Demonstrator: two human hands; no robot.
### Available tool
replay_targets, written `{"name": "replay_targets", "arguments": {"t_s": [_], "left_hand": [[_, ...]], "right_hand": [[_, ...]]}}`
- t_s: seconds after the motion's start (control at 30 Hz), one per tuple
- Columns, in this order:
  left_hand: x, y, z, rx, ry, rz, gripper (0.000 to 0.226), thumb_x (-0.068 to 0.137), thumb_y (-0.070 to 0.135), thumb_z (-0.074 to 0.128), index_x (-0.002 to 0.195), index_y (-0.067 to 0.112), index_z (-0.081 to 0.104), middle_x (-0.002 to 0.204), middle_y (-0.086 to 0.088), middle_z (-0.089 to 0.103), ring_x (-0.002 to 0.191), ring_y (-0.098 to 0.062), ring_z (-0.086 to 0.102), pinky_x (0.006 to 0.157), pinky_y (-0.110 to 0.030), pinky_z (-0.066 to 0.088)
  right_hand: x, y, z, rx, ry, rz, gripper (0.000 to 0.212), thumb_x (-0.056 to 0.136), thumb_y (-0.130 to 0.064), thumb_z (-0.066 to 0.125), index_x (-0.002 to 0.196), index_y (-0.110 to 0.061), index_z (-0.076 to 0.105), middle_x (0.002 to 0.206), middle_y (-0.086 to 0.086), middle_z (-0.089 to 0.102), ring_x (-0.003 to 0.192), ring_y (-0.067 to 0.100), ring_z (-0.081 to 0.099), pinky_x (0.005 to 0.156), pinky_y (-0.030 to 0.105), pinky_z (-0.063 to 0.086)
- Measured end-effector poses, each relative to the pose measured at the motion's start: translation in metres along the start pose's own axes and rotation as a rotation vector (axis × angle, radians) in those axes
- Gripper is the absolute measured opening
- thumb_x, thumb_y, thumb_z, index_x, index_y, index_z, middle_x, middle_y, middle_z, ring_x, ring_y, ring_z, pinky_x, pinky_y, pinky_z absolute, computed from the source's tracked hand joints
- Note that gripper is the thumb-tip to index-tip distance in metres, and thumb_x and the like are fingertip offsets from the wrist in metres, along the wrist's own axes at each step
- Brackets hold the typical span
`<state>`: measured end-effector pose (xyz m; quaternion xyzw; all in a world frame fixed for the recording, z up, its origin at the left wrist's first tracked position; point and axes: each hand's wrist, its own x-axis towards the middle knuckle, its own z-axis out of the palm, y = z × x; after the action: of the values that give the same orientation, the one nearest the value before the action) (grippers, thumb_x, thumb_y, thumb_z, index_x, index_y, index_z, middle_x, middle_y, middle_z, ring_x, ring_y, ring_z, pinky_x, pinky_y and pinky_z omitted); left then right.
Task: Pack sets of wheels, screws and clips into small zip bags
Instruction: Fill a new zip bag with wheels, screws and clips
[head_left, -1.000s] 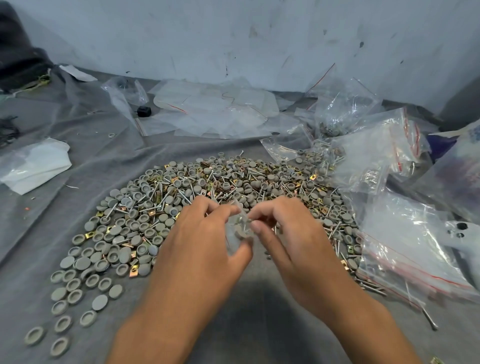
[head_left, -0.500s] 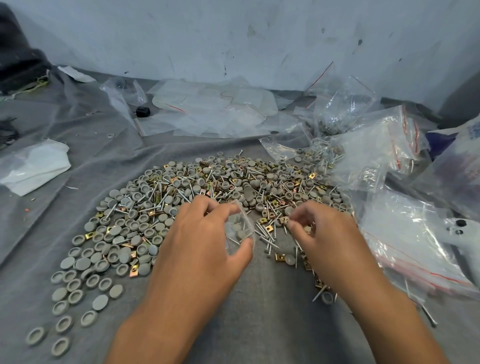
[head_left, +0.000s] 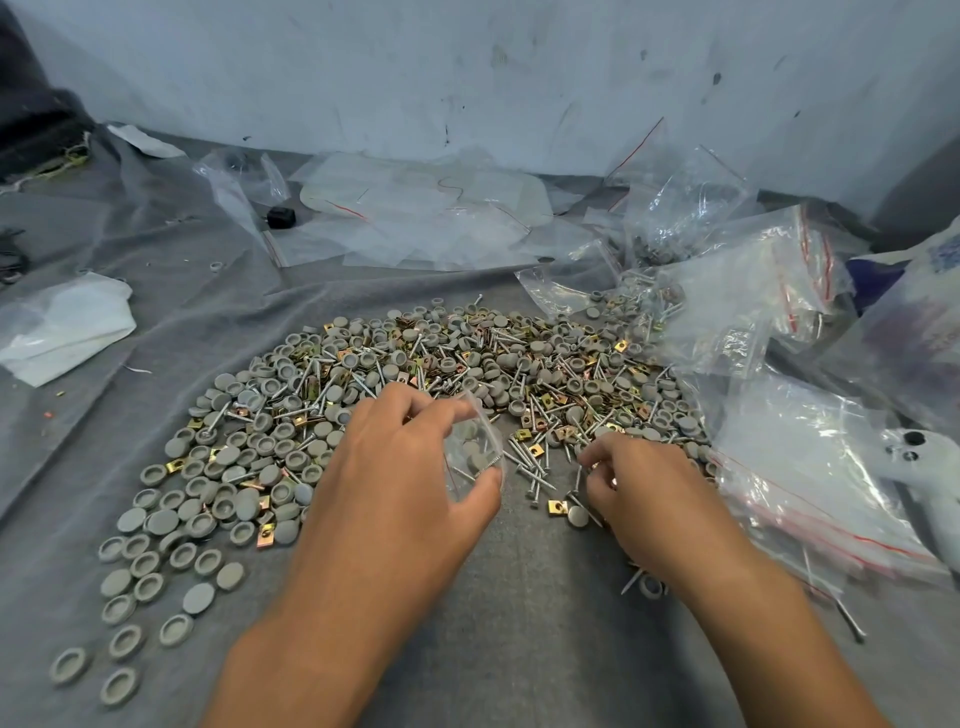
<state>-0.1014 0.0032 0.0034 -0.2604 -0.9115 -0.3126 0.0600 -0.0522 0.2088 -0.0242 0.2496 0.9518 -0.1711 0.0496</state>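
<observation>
A wrinkled grey cloth (head_left: 519, 623) covers the whole worktop, which runs back to a scuffed, pale blue-grey wall (head_left: 467, 67) marked with dark specks and scratches. Spread across the middle of the cloth lies a broad heap of round grey plastic wheels, silver screws and brass-coloured square clips (head_left: 415, 374), thinning at its left edge into scattered single wheels. The left hand (head_left: 400, 478) pinches a small clear zip bag (head_left: 475, 449) between thumb and fingers just above the heap's near edge; grey wheels and a screw show through its plastic. The right hand (head_left: 639, 493), just right of that bag, has its fingers curled down among loose screws and clips on the cloth, though what it grips cannot be told. To the right, a pile of larger clear zip bags with red seal lines (head_left: 800, 467) overlaps the heap, and a white moulded plastic piece with dark holes (head_left: 930, 467) lies at the far right edge. Flat empty clear bags (head_left: 415, 218) lie near the wall beside a small black block (head_left: 281, 215), and a crumpled white plastic sheet (head_left: 62, 327) rests at the left.
</observation>
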Motion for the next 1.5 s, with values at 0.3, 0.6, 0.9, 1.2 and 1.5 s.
{"name": "replay_targets", "arguments": {"t_s": [0.3,0.6,0.9,1.2,1.5], "left_hand": [[0.0,0.001,0.0,0.005,-0.012,-0.006,0.066,0.078,0.061,0.05,0.141,0.041,0.046,0.1,0.032,0.032,0.102,0.006,0.033,0.089,-0.017,0.03],[0.001,0.0,-0.001,0.0,-0.001,-0.006,0.063,0.078,0.058,0.053,0.139,0.04,0.048,0.101,0.03,0.035,0.103,0.003,0.038,0.087,-0.017,0.032],[0.001,-0.002,0.0,0.014,0.029,0.005,0.063,0.079,0.057,0.055,0.138,0.035,0.053,0.098,0.025,0.037,0.102,0.0,0.039,0.086,-0.021,0.034],[0.0,0.0,-0.002,-0.006,0.016,0.01,0.063,0.08,0.055,0.055,0.138,0.033,0.054,0.102,0.02,0.041,0.105,-0.006,0.044,0.093,-0.028,0.043],[-0.001,-0.003,-0.002,0.011,0.031,0.015,0.059,0.085,0.054,0.062,0.14,0.035,0.051,0.105,0.021,0.041,0.106,-0.004,0.043,0.091,-0.024,0.041]], "right_hand": [[0.003,-0.01,0.006,-0.12,0.133,-0.077,0.006,0.098,-0.034,0.06,0.103,-0.036,0.059,0.09,-0.011,0.064,0.08,0.017,0.054,0.056,0.03,0.035],[0.001,0.003,0.0,-0.142,0.088,-0.113,0.013,0.101,-0.027,0.05,0.107,-0.037,0.053,0.097,-0.012,0.059,0.086,0.017,0.055,0.06,0.032,0.037],[-0.004,-0.004,-0.003,-0.104,-0.029,-0.134,0.008,0.092,-0.032,0.068,0.096,-0.037,0.063,0.089,-0.017,0.068,0.09,0.009,0.063,0.069,0.029,0.05],[-0.008,-0.02,0.001,-0.182,-0.114,-0.164,0.017,0.082,-0.033,0.071,0.096,-0.028,0.063,0.09,-0.009,0.07,0.088,0.019,0.066,0.074,0.039,0.057],[-0.002,-0.008,-0.006,0.407,-0.001,-0.232,0.017,0.101,-0.022,0.052,0.102,-0.029,0.067,0.054,-0.022,0.056,0.045,0.002,0.042,0.043,0.016,0.031]]}}
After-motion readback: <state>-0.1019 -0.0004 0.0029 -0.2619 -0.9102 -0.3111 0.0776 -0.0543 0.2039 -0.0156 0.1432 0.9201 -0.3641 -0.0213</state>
